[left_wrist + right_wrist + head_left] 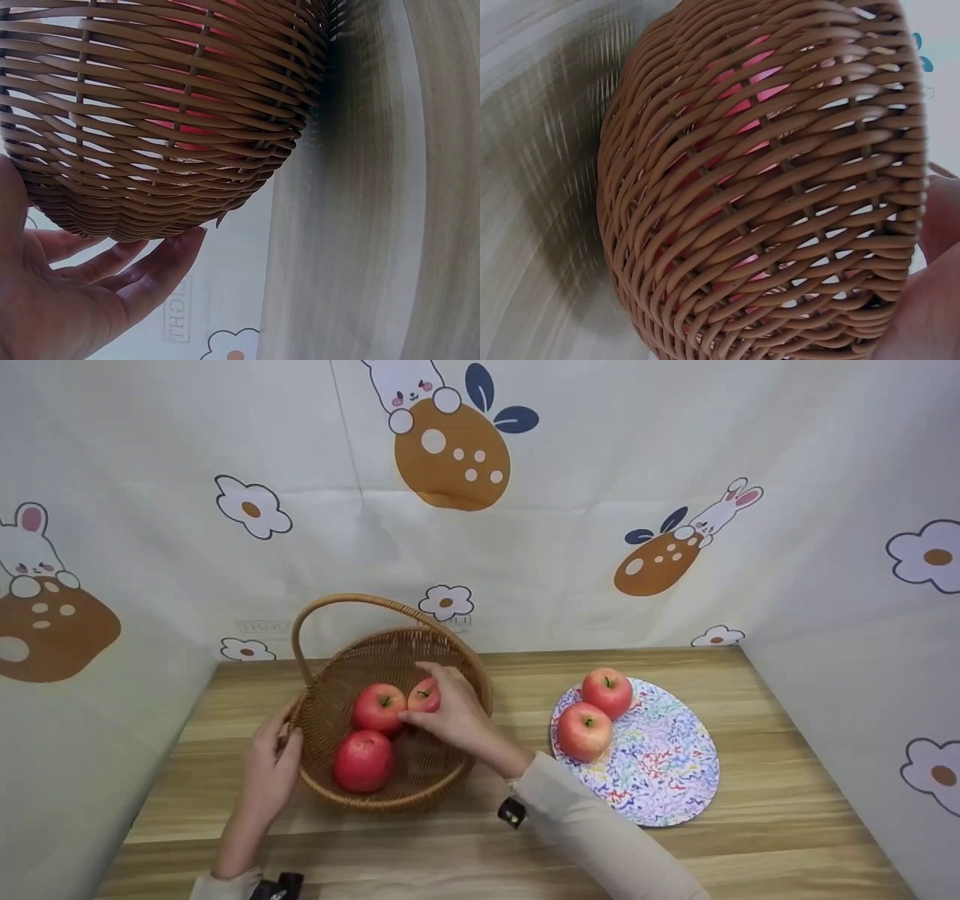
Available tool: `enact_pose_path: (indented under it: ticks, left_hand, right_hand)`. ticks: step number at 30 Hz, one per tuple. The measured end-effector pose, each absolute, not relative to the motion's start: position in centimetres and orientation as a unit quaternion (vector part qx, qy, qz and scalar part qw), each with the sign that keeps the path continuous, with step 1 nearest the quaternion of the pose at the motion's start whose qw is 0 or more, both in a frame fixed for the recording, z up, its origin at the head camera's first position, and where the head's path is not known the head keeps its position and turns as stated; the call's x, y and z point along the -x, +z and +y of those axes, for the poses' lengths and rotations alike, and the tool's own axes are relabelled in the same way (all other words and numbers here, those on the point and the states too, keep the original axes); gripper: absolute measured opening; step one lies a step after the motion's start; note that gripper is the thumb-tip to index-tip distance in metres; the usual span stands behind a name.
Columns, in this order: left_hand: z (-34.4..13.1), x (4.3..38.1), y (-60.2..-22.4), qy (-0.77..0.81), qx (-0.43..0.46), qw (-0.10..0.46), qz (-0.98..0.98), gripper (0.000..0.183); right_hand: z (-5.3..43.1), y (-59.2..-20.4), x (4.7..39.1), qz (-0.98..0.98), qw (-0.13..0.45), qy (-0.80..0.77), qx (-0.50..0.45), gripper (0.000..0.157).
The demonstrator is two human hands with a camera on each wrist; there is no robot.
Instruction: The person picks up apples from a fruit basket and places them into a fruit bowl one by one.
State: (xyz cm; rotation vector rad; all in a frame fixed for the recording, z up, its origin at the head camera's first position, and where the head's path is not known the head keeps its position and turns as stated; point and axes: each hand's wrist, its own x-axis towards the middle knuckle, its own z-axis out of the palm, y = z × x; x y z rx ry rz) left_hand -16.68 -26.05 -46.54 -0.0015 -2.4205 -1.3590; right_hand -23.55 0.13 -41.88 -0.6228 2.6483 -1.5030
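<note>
A round wicker basket (322,742) with a tall arched handle stands on the table, left of centre. My left hand (271,757) holds its left rim; in the left wrist view, the fingers (161,277) lie against the outside of the weave. Inside the basket, my right hand (457,712) grips a red apple (424,696) between thumb and fingers. Beside that one lies a second apple (377,709), and a third apple (363,762) sits nearer the front. From the right wrist, the basket wall (780,187) hides most of the fruit, and the hand shows only at the edge.
To the right lies a round, multicoloured patterned plate (660,765). Two apples rest on its left part, one red apple (607,694) behind another (585,732). A pale printed cloth (555,555) walls in the wood-grain table (780,780) at the back and sides.
</note>
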Motion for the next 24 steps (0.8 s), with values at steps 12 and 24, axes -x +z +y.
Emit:
enact_pose_path:
  ticks: [12, 24]
  left_hand:
    - [-25.9, 16.6, -46.4, -0.486, -0.003, 0.185, -0.854, 0.047]
    - [-26.0, 16.6, -46.4, -0.487, 0.000, 0.180, -0.854, 0.047]
  right_hand:
    - [-0.5, -42.5, 24.8, 0.875, 0.022, -0.454, 0.165, 0.074]
    - [-1.1, -43.2, 25.9, 0.893, 0.028, -0.426, 0.141, 0.074]
